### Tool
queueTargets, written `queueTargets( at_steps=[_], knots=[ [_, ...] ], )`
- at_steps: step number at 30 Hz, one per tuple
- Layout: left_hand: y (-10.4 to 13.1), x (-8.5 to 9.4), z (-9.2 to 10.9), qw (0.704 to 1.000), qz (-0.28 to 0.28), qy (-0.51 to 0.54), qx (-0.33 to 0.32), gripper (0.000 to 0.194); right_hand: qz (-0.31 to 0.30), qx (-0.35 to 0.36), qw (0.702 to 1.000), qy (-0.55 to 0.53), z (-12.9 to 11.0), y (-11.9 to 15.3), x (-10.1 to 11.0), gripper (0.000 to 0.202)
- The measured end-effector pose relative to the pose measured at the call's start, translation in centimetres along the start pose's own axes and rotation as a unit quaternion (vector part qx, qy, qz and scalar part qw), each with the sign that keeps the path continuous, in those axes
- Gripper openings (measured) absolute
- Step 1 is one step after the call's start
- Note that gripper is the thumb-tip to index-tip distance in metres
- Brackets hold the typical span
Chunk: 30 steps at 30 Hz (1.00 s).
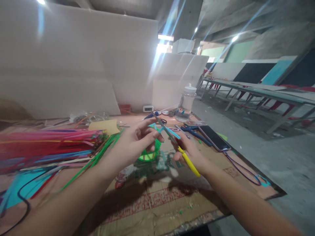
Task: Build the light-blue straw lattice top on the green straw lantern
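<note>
My left hand is closed, with thumb and fingertips pinched on a thin light blue strip that looks like a pipe cleaner. In my right hand is a pair of scissors with yellow handles, its metal blades pointing up and left across the strip. Blur keeps me from telling whether the blades touch it. Beneath my left hand, a bright green round piece stands on the cardboard, partly covered by the fingers.
Bundles of pink and red pipe cleaners lie at the left, beside green ones. Blue-handled pliers and a phone with a cord rest at the right. A clear water jug stands at the back, near a small white device.
</note>
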<state>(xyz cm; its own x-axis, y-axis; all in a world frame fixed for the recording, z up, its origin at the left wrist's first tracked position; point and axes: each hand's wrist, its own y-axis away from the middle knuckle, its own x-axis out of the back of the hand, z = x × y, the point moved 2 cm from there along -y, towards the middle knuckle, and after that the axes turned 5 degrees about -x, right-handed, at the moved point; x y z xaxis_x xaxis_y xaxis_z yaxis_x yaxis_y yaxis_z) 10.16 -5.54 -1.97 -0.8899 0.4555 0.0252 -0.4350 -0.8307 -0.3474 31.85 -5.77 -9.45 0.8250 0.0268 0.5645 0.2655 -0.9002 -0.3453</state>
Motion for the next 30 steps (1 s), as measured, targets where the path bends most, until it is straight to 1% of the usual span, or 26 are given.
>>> queueTargets(
  at_steps=[4,7,9,12,14,17,19,22,24,26,27,30],
  knots=[
    [-0.3,0.7,-0.7,0.995,0.021,-0.096,-0.005,0.056,0.035,-0.015,0.999,-0.009,0.1,-0.5,0.3,0.060],
    [-0.1,1.3,-0.8,0.979,0.021,-0.202,-0.030,0.049,0.049,-0.042,0.998,0.000,0.3,-0.8,0.3,0.049],
    [0.0,1.5,-0.6,0.950,0.038,-0.302,-0.067,0.039,0.049,-0.056,0.997,-0.007,0.2,-0.9,0.2,0.039],
    [-0.3,1.5,-0.1,0.886,0.061,-0.442,-0.124,0.031,0.053,-0.074,0.996,-0.022,0.1,-1.4,-0.1,0.031],
    [-0.9,1.4,0.0,0.856,0.062,-0.491,-0.151,0.029,0.058,-0.094,0.993,-0.030,0.1,-1.9,-0.3,0.030],
    [-1.9,1.7,0.1,0.829,0.071,-0.528,-0.170,0.031,0.049,-0.148,0.987,-0.030,0.5,-3.1,-0.4,0.031],
    [-2.2,2.5,0.4,0.820,0.082,-0.542,-0.165,0.033,0.030,-0.187,0.982,0.009,1.1,-3.6,0.0,0.030],
    [-1.7,4.7,1.4,0.816,0.115,-0.545,-0.153,0.036,0.015,-0.216,0.971,0.098,2.6,-3.6,1.3,0.030],
    [-1.0,6.5,2.1,0.808,0.140,-0.554,-0.141,0.036,0.007,-0.208,0.963,0.171,3.7,-3.2,2.1,0.037],
    [-0.5,8.1,2.5,0.807,0.160,-0.559,-0.107,0.032,-0.011,-0.185,0.953,0.239,4.6,-2.7,2.6,0.045],
    [-0.4,8.7,2.6,0.810,0.167,-0.555,-0.088,0.030,-0.022,-0.172,0.950,0.261,5.0,-2.6,2.6,0.047],
    [-0.3,9.6,2.5,0.822,0.174,-0.539,-0.053,0.030,-0.054,-0.142,0.948,0.280,5.5,-2.4,2.2,0.050]
  ],
)
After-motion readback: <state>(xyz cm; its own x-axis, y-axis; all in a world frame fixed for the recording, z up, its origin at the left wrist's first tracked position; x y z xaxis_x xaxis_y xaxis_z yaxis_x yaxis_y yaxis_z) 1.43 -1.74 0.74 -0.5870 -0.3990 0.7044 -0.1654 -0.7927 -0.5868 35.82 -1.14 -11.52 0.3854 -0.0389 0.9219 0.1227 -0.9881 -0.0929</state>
